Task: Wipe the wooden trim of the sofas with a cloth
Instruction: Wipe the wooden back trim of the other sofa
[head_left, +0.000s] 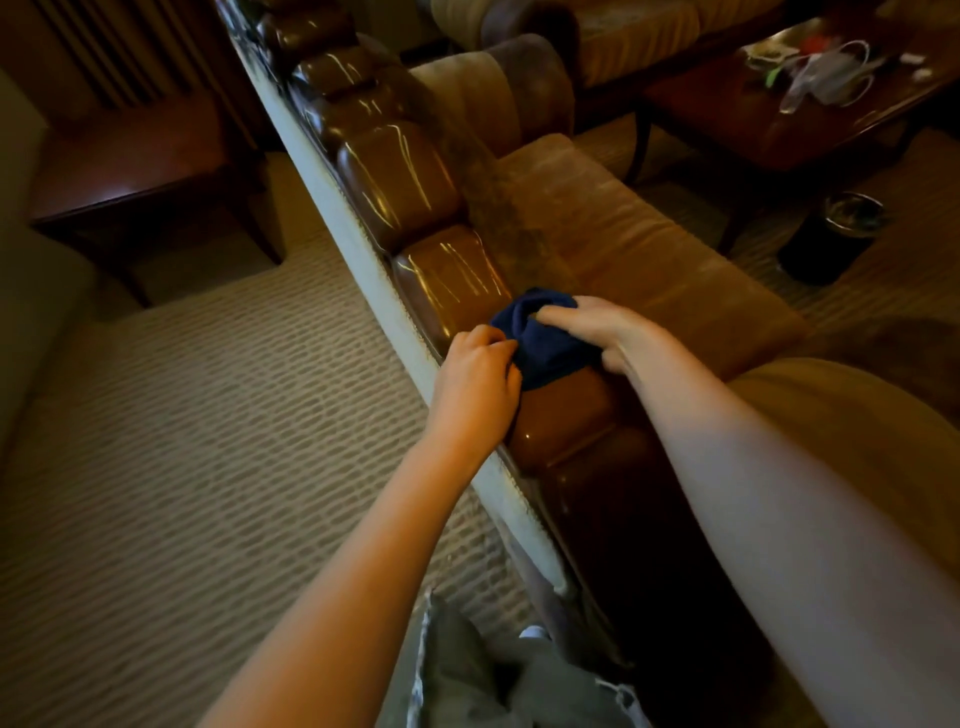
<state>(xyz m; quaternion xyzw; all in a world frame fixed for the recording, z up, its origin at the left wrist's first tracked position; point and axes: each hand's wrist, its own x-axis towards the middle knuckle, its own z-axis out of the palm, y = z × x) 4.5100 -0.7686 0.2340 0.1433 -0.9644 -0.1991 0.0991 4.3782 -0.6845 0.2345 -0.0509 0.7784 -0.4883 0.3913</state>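
Both hands (524, 353) bunch the cloth (545, 343), hiding wooden trim (447, 280) beneath

A single wide-angle view from the person's head looks forward and steeply down, close over the wooden trim (415, 192), which runs diagonally from the top centre to the lower right of the frame. Both forearms enter from the bottom edge. Carpet (208, 415) fills the left half.

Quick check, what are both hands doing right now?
Left hand: fingers curled, gripping the blue cloth on the wooden trim.
Right hand: gripping the same cloth.
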